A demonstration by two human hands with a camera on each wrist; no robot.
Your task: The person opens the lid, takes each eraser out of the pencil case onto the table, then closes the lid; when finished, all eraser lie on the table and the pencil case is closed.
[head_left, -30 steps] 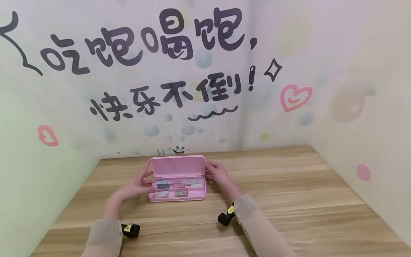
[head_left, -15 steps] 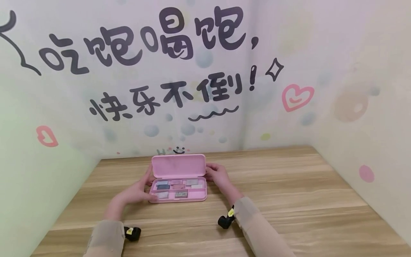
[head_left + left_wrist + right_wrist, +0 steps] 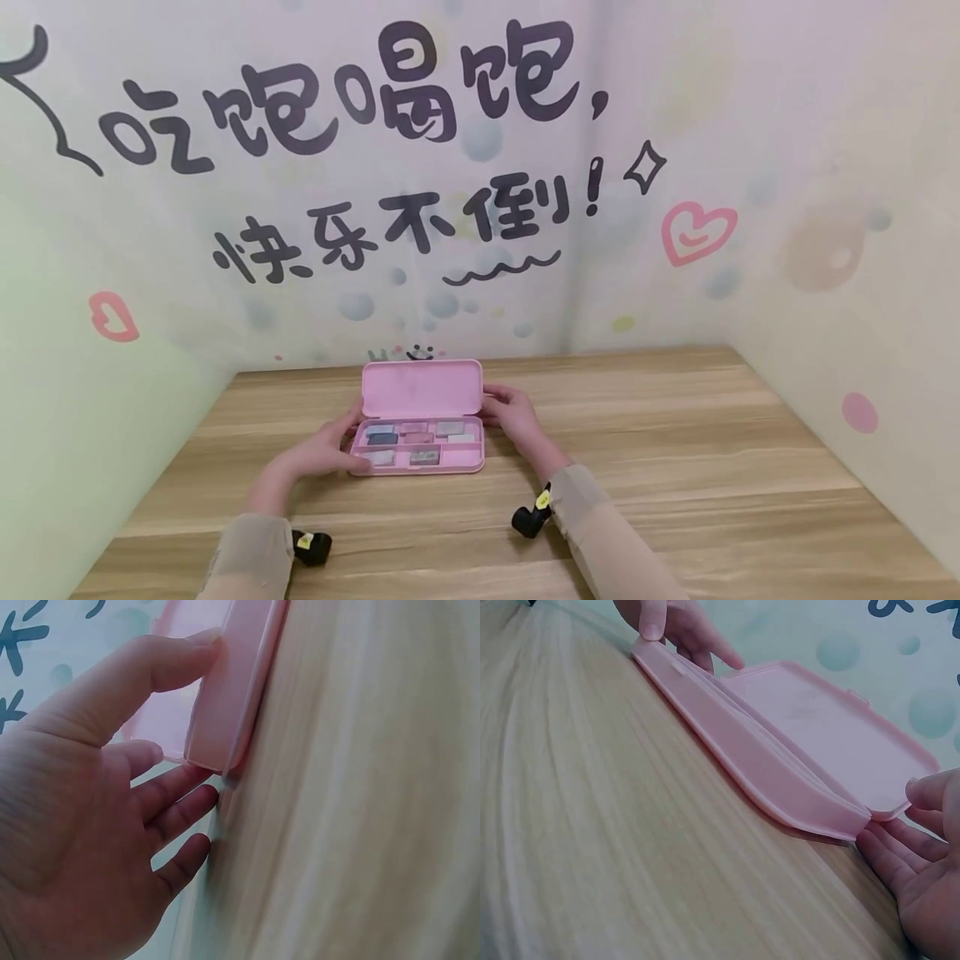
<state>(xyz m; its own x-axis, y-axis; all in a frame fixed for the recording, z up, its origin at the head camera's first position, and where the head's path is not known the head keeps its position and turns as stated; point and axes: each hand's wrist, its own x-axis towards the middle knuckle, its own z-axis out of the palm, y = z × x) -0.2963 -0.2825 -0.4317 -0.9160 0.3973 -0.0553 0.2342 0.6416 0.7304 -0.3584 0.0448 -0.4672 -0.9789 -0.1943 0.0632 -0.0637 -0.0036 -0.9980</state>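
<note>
A pink hinged box (image 3: 461,457) lies on the table with its lid (image 3: 422,387) raised at the back. Its compartments hold several small rectangular blocks, among them a dark blue block (image 3: 382,439), a pinkish block (image 3: 418,438) and a grey-green block (image 3: 425,457). The front right compartment is bare. My left hand (image 3: 318,450) grips the box's left end, its thumb (image 3: 180,664) on the front corner and fingers at the side. At the right end, my right hand (image 3: 517,414) holds the box by the hinge corner, thumb (image 3: 926,791) against the lid's edge and fingers below.
The wood-grain table (image 3: 675,467) ends at a printed backdrop (image 3: 510,308) close behind the lid. Side walls flank the table on both sides. A black wrist camera (image 3: 311,547) sits on the left cuff and another black camera (image 3: 531,517) on the right.
The box has shifted slightly right and towards me, with its lid a little more upright. My left thumb has moved from over the compartments to the front left corner. The right hand follows the box.
</note>
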